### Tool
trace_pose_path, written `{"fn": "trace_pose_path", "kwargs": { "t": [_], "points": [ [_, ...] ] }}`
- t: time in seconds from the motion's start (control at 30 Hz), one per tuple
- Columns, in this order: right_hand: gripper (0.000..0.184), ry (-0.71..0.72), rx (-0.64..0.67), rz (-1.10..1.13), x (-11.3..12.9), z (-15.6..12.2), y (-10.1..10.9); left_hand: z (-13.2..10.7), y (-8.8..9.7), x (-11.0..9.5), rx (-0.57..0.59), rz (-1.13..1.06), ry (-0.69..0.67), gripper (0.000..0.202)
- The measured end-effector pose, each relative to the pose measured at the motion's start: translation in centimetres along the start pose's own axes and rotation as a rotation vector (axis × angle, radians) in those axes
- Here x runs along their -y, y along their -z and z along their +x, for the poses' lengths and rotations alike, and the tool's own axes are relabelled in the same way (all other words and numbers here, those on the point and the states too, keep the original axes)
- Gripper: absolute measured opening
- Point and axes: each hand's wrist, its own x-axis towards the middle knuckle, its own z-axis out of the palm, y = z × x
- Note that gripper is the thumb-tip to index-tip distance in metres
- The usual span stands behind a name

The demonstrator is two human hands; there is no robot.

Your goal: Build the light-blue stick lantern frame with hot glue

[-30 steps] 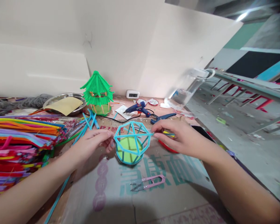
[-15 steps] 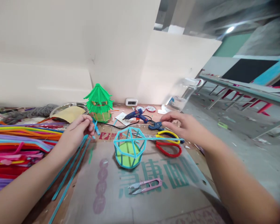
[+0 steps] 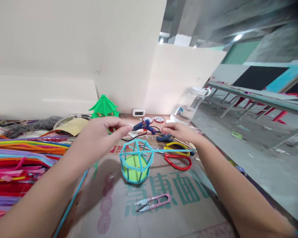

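My left hand point(image 3: 105, 130) is above the table's back part, thumb and forefinger curled to a pinch beside the nozzle of the blue glue gun point(image 3: 144, 125). What sits between those fingertips, if anything, is too small to make out. My right hand point(image 3: 180, 132) is near the glue gun's handle, its fingertips drawn together; their contents are hidden. Below both hands stands a light-blue eight-sided frame point(image 3: 136, 162) with a green base. Across its top lies a long blue strip point(image 3: 173, 150), sticking out rightward over the scissors point(image 3: 177, 162).
Pink thread snips point(image 3: 154, 202) lie in front on the printed sheet point(image 3: 109, 211). Bundled coloured pipe cleaners point(image 3: 22, 155) fill the left side. Behind are a green-roofed model point(image 3: 104, 105), a small clock point(image 3: 138, 112) and a clear bottle point(image 3: 188, 107). Blue pliers point(image 3: 164, 137) lie near my right hand.
My left hand has moved right, from beside the green-roofed model toward the glue gun. My right hand has moved left, away from the strip's end. The view has shifted slightly.
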Motion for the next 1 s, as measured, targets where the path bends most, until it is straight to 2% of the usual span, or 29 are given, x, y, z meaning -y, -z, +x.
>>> {"fn": "trace_pose_path", "kwargs": {
  "t": [0.1,0.17,0.3,0.4,0.5,0.63,0.77,0.83,0.9,0.93,1.0],
  "points": [
    [0.039,0.087,0.086,0.058,2.1,-2.2,1.8,0.0,-0.8,0.5,0.071,0.004,0.052,0.025],
    [0.037,0.137,0.041,-0.035,3.7,-3.5,2.2,0.0,-1.2,0.8,0.074,0.018,0.052,0.030],
    [0.034,0.248,-0.016,-0.314,6.3,-4.9,1.1,-0.1,-1.9,1.1,0.133,0.175,-0.133,0.041],
    [0.023,0.191,-0.033,-0.464,7.3,-5.3,-0.1,-0.5,-2.4,1.3,0.214,0.261,-0.246,0.028],
    [0.016,0.168,-0.049,-0.562,7.8,-5.7,-0.6,-0.8,-2.9,1.5,0.256,0.291,-0.256,0.021],
    [0.019,0.181,-0.200,-0.687,8.6,-6.2,-0.6,-0.8,-3.5,1.7,0.296,0.302,-0.239,0.024],
    [0.019,0.216,-0.342,-0.795,9.4,-6.5,-1.1,-0.6,-4.0,1.9,0.330,0.254,-0.277,0.022],
    [0.017,0.256,-0.403,-0.754,9.8,-6.6,-1.1,-0.6,-4.1,1.9,0.340,0.240,-0.277,0.021],
    [0.019,0.283,-0.437,-0.593,10.0,-6.8,-0.6,-0.6,-4.0,1.8,0.346,0.232,-0.241,0.020],
    [0.021,0.291,-0.399,-0.477,10.0,-7.0,-0.2,-0.6,-3.9,1.7,0.341,0.229,-0.219,0.020],
    [0.024,0.306,-0.213,-0.270,9.5,-7.2,0.8,-0.5,-3.7,1.7,0.335,0.220,-0.196,0.020]
  ]
}}
